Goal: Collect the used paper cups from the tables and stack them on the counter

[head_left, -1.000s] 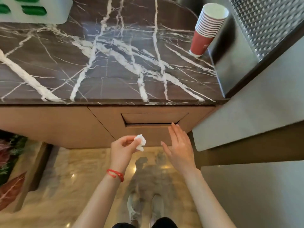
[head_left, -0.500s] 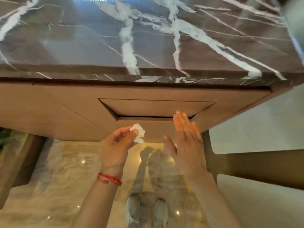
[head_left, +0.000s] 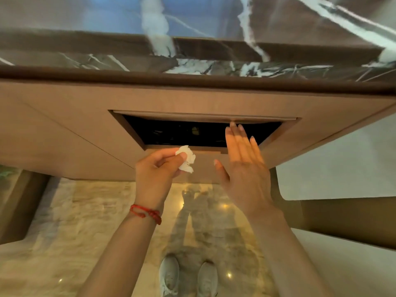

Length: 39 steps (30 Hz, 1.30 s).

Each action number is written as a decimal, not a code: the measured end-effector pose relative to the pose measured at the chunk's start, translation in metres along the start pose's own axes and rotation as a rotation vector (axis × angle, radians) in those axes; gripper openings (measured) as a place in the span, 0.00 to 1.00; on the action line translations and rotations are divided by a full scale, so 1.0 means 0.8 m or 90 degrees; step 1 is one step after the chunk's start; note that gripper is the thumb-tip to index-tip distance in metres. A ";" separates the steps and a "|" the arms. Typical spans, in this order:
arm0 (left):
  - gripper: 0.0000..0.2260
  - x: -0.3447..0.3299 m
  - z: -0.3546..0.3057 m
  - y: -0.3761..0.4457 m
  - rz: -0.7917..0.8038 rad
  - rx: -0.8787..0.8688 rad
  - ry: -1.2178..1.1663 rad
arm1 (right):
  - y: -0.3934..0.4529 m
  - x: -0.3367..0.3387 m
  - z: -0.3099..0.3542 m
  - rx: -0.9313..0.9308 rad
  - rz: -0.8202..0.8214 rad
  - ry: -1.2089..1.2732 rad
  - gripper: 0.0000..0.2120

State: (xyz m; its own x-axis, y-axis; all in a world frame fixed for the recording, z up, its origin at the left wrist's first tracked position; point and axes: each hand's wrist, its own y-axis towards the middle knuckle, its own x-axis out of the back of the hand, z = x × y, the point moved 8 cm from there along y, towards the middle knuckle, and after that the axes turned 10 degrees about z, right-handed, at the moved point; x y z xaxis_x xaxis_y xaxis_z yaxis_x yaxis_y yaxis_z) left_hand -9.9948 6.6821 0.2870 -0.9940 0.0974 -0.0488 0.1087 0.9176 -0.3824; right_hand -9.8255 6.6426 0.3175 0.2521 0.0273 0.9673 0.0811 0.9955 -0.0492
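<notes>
No paper cups show from where I stand, so I can't tell where they are; only the marble counter [head_left: 192, 61] edge fills the top. Below it, the left hand [head_left: 157, 170] pinches a crumpled tissue [head_left: 186, 157] just in front of a dark opening [head_left: 182, 133] in the wooden panel. The right hand [head_left: 242, 163], fingers straight, pushes the flap [head_left: 203, 116] inward. If that hand slips, I'd guess the flap swings back and knocks the tissue to the floor [head_left: 85, 221].
</notes>
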 end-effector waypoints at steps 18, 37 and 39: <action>0.02 -0.032 0.007 0.094 -0.016 0.053 -0.102 | 0.030 0.007 -0.008 0.004 -0.028 0.051 0.32; 0.13 -0.007 -0.021 -0.028 0.036 -0.162 0.366 | -0.027 -0.002 0.011 0.020 0.065 0.045 0.31; 0.15 -0.006 -0.029 -0.047 0.053 -0.192 0.443 | -0.040 -0.001 0.012 0.011 0.105 0.040 0.31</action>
State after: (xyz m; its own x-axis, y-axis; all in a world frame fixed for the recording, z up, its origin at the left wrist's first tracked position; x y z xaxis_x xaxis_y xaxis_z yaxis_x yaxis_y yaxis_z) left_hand -9.9941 6.6564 0.3231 -0.7695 0.2999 0.5639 0.2760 0.9523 -0.1299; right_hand -9.8377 6.6113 0.3203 0.3198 0.1852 0.9292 0.0169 0.9794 -0.2010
